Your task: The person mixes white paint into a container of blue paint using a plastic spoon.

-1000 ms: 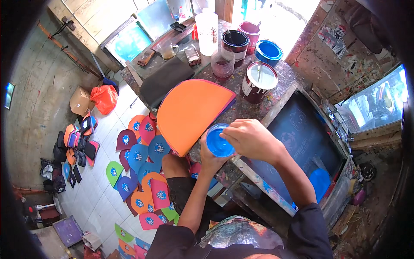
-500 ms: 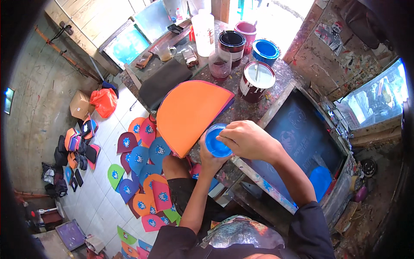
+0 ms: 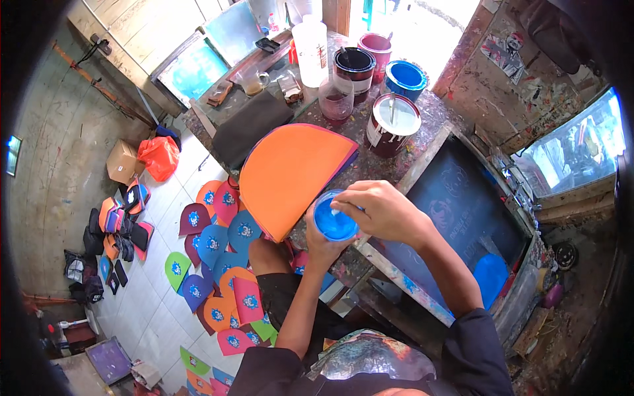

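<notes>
My left hand (image 3: pixel 321 245) is wrapped round a clear plastic cup (image 3: pixel 336 241) of bright blue paint (image 3: pixel 335 221). Over its rim, my right hand (image 3: pixel 378 210) pinches a small pale stirrer (image 3: pixel 335 212), whose lower end dips into the paint; most of it is hidden by the fingers. Just beyond the cup lies a stack of rounded panels, the top one orange (image 3: pixel 297 175). To the right is a wooden-framed printing screen (image 3: pixel 456 218) with a blue paint patch (image 3: pixel 491 280) at its near right corner.
Open paint cans stand at the back of the table: white-topped (image 3: pixel 394 125), blue (image 3: pixel 406 79), black (image 3: pixel 354 69) and pink (image 3: pixel 376 49). A tall white bottle (image 3: pixel 310 53) is beside them. Printed coloured panels (image 3: pixel 212 244) cover the floor at left, near an orange bag (image 3: pixel 158 156).
My right hand has shifted slightly within the cup's opening, and the stirrer's pale tip shows more now. The left hand keeps the cup in nearly the same place.
</notes>
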Available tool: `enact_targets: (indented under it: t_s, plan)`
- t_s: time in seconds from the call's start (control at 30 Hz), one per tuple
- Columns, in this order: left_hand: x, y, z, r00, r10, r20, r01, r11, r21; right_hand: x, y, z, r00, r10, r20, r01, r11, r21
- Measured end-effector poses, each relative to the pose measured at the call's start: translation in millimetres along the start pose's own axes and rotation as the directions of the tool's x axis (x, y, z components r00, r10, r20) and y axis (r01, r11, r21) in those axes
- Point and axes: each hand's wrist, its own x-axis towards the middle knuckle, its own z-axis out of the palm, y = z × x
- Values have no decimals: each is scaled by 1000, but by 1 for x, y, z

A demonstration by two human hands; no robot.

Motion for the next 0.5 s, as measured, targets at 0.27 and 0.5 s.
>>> enact_targets:
  t_s: [0.27,0.5]
  plan:
    - [-1,-2,0,1000,30,7,-30,1000,8,-3,1,-1,995,-42,-87,41,999,-12]
    - [-4,-8,2,998,55,13,-56,995,85,-2,1,-2,998,30,50,-28,998,-53]
